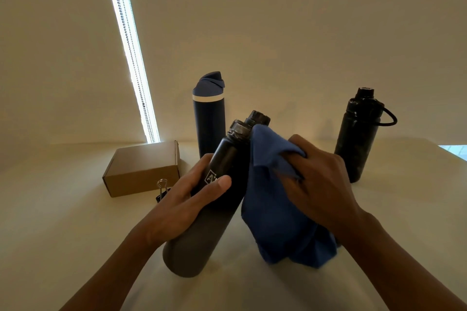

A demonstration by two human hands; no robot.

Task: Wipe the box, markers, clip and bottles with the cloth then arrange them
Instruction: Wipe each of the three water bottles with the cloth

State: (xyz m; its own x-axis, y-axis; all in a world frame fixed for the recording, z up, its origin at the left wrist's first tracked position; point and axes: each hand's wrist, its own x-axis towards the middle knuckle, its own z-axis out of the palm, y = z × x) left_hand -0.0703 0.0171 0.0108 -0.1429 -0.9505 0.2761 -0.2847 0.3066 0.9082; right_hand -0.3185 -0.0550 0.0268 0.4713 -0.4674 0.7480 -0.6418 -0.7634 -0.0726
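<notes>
From the head camera, I look down on a pale, cream-coloured table [75,235] set against a plain wall of the same tone, where a bright strip of daylight [131,53] with a hanging bead chain runs down beside a drawn blind. The room is dim and warm-lit.

At the centre, my left hand [182,199] wraps around a black-to-grey bottle [202,230], thumb across its white logo, holding it tilted with the cap end leaning away and to the right. My right hand [321,184] grips a bunched blue cloth [273,209], pressing it against that bottle's right side; the cloth hangs down to the table. A second dark cap shows just behind the bottle's neck, and I cannot tell what it belongs to.

Behind stands a navy bottle [208,124] with a white band and blue lid. Well to the right stands a black bottle [358,139] with a loop strap. To the left lies a closed cardboard box [141,169], with a binder clip [161,190] just in front of it.
</notes>
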